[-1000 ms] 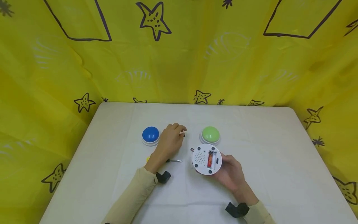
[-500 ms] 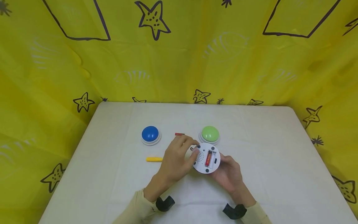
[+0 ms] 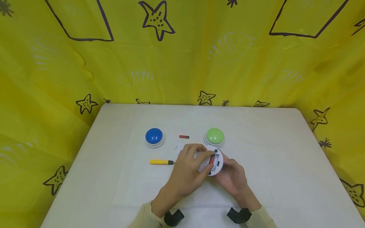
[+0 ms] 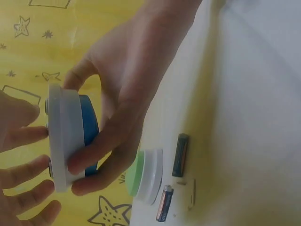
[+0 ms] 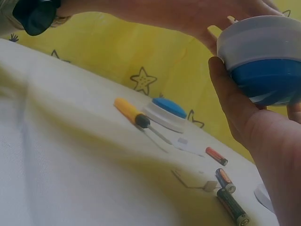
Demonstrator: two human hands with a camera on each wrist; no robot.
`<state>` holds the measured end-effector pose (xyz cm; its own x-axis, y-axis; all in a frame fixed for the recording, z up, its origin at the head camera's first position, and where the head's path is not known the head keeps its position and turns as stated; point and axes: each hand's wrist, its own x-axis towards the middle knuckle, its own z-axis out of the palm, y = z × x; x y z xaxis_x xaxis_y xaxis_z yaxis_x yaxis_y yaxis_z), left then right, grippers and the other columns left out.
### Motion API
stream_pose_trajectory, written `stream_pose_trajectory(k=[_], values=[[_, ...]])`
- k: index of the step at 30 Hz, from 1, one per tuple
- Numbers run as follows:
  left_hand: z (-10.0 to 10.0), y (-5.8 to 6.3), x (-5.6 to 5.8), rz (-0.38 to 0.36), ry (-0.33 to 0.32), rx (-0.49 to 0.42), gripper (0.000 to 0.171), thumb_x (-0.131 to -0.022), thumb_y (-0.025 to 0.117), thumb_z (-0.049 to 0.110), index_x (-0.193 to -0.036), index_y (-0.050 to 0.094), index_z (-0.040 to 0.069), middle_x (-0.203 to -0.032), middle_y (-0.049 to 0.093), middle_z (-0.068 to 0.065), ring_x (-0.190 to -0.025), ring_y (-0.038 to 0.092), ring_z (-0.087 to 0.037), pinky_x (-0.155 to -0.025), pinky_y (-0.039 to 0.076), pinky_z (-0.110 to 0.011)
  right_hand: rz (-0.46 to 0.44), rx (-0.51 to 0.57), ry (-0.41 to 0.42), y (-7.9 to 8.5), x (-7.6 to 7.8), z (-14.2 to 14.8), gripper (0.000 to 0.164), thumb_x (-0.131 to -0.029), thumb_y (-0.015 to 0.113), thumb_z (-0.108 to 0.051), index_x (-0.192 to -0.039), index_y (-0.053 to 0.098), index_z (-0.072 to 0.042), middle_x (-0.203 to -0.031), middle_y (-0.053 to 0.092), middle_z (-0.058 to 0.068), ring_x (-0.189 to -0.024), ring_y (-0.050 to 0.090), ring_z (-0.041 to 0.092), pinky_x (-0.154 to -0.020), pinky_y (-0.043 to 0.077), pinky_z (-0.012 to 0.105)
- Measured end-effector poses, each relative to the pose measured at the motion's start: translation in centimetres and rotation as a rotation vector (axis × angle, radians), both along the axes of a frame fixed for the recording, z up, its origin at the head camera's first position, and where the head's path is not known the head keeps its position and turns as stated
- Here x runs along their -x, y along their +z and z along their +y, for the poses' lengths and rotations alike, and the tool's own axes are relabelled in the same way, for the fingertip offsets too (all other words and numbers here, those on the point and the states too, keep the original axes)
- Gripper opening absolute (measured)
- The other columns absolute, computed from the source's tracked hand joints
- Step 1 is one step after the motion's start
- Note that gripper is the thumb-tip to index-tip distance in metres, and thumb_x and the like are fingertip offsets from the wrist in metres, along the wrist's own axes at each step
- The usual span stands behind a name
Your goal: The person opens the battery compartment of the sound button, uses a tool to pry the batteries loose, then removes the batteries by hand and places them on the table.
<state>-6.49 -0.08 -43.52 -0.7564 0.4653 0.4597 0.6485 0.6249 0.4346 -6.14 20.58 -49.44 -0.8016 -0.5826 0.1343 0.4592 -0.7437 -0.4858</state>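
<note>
My right hand holds a round push button with its white underside turned up and its blue dome below, as the right wrist view shows. The battery compartment on that underside is uncovered, and a red battery lies in it. Over the compartment, my left hand has its thumb and index finger close to the two ends of this battery. In the left wrist view the other left fingers are spread, with tips at the base. Another red battery lies on the white table beyond the hands.
A blue-domed button and a green-domed button stand behind the hands. Left of my left hand lies a yellow screwdriver. The right wrist view also shows a dark green battery and small loose pieces on the table.
My left hand has come back from beside the red battery on the table to the held button, and its fingers have moved right onto the battery compartment. The right hand stays nearly still.
</note>
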Motion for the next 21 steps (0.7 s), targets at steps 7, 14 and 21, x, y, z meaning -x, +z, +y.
stream_pose_trajectory(k=[7,14,21], values=[[0.9,-0.1,-0.3,0.007,0.069,-0.012,0.026,-0.098,0.072,0.031,-0.123,0.07,0.023,-0.123,0.059,-0.001,-0.12,0.051,-0.021,-0.098,0.048,-0.038,0.016,-0.018,-0.002,0.1,0.1,-0.1,0.055,-0.106,0.016,-0.012,-0.158,0.035,-0.02,-0.158,0.044,-0.002,-0.142,0.047,0.014,-0.118,0.042,0.032],[1.7,0.0,-0.2,0.024,0.136,0.015,0.023,-0.098,0.071,0.03,-0.119,0.068,0.022,-0.117,0.057,-0.001,-0.112,0.049,-0.021,-0.09,0.046,-0.034,0.083,0.002,0.03,0.1,0.4,-0.3,0.059,-0.106,0.013,-0.01,-0.161,0.034,-0.019,-0.16,0.044,0.002,-0.143,0.046,0.016,-0.117,0.042,0.034],[2.0,0.0,0.0,0.047,0.156,0.001,0.019,-0.094,0.073,0.022,-0.112,0.067,0.021,-0.109,0.058,-0.001,-0.109,0.05,-0.023,-0.092,0.048,-0.034,0.088,-0.041,0.016,0.2,0.5,-0.5,0.062,-0.104,0.012,-0.006,-0.161,0.03,-0.019,-0.158,0.044,0.003,-0.142,0.046,0.016,-0.119,0.041,0.033]])
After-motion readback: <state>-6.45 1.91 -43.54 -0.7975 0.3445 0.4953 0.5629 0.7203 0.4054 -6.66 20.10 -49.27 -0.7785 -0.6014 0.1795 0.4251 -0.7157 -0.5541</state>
